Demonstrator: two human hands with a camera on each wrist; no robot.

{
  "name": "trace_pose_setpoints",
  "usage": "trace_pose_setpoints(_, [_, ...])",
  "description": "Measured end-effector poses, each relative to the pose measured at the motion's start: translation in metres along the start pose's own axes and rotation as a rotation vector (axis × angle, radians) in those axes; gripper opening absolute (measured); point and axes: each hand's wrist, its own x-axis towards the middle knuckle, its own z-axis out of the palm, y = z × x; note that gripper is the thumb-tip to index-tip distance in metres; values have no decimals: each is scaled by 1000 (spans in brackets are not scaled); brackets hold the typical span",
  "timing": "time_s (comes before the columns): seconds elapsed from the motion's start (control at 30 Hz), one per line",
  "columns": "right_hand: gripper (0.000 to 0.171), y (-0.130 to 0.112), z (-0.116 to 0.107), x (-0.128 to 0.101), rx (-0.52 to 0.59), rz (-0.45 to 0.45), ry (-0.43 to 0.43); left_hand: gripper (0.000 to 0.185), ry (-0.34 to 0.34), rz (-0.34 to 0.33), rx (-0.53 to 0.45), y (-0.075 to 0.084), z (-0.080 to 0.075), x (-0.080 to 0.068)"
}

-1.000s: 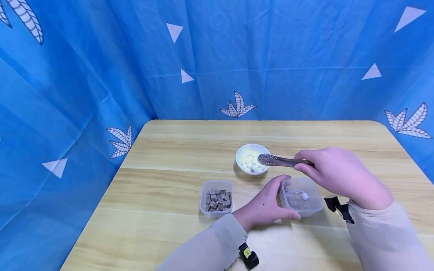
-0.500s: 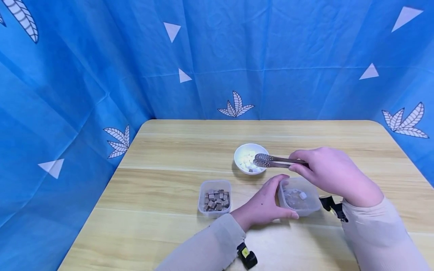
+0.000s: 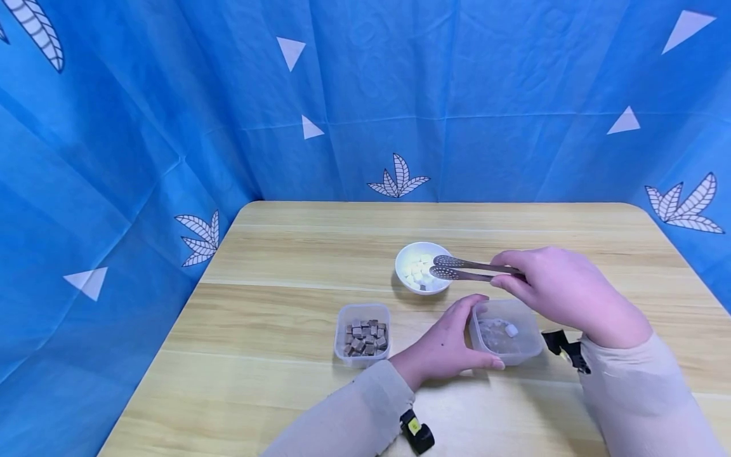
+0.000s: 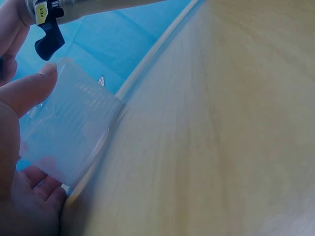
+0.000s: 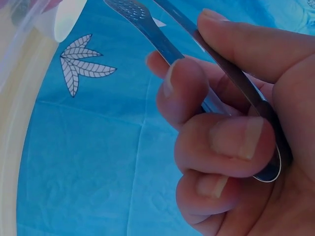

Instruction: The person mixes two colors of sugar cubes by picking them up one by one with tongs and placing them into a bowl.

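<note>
My left hand (image 3: 448, 346) grips a translucent plastic container (image 3: 511, 360) from its left side, thumb on the near wall and fingers at the far corner. Inside that container lies a white cube (image 3: 511, 330). In the left wrist view, the container's side (image 4: 74, 123) shows between thumb and fingers. My right hand (image 3: 551, 289) holds perforated metal tongs (image 3: 445, 273), whose two arms stand apart with nothing between the tips. Those tips overlap the right side of a white bowl (image 3: 402, 255) holding several pale cubes (image 3: 419, 268). The right wrist view shows fingers curled round the tongs (image 5: 130, 10).
Left of my left hand stands another translucent container (image 3: 362, 362), with several brown cubes (image 3: 365, 336) in it. Everything stands on a light wooden table (image 3: 274, 266). A blue patterned curtain (image 3: 354, 76) hangs behind the table and along its left side.
The arms of the tongs have spread apart from nearly together, and the tips remain over the bowl's right side. My left hand and the container have hardly moved.
</note>
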Motion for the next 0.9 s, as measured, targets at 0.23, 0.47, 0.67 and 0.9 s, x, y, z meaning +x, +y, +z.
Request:
trace_pose_setpoints(0.23, [21,6,-20,-23,-42,20,-25,105,-5,3,-8,0,4,2])
trace_pose_setpoints(0.47, [20,8,-43,-51,-176,102,-165,101,8,-11,20,-1,1,1])
trace_pose_setpoints(0.67, [23,9,-50,-51,-239,111,-296,105,3,-17,0,0,1,1])
trace_pose_setpoints(0.9, [23,5,-45,-34,-295,20,-390,104,4,-25,3,1,1,0])
